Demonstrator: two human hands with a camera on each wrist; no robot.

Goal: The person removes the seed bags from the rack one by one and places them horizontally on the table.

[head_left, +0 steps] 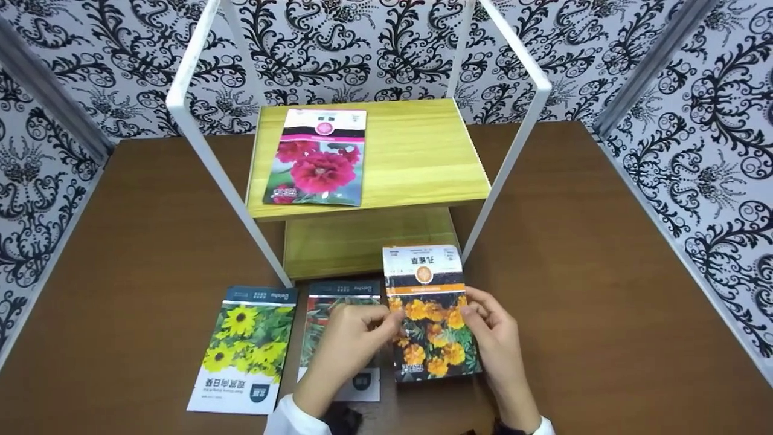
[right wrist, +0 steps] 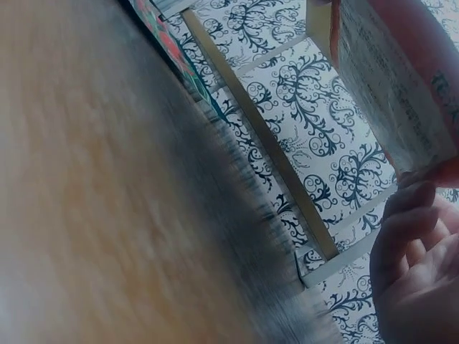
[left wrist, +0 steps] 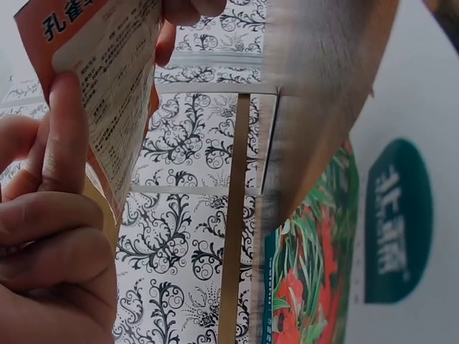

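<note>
Both hands hold a seed packet (head_left: 432,326) with orange marigolds on its front, raised in front of the rack's right side. My left hand (head_left: 356,335) pinches its left edge between thumb and curled fingers. On the opposite edge, the thumb of my right hand (head_left: 498,338) lies on the front with fingers behind. The packet's printed back (left wrist: 118,86) faces the left wrist camera. Partly under the left hand lies a packet with red and green plants (head_left: 314,329). Left of that is a yellow-flower packet (head_left: 250,344), flat on the table.
A white-framed rack (head_left: 211,163) with two wooden shelves stands at the back of the brown table (head_left: 604,290). On its upper shelf (head_left: 416,151) lies a pink-flower packet (head_left: 320,163), at the left. Patterned walls (head_left: 712,121) enclose the table behind and at the sides.
</note>
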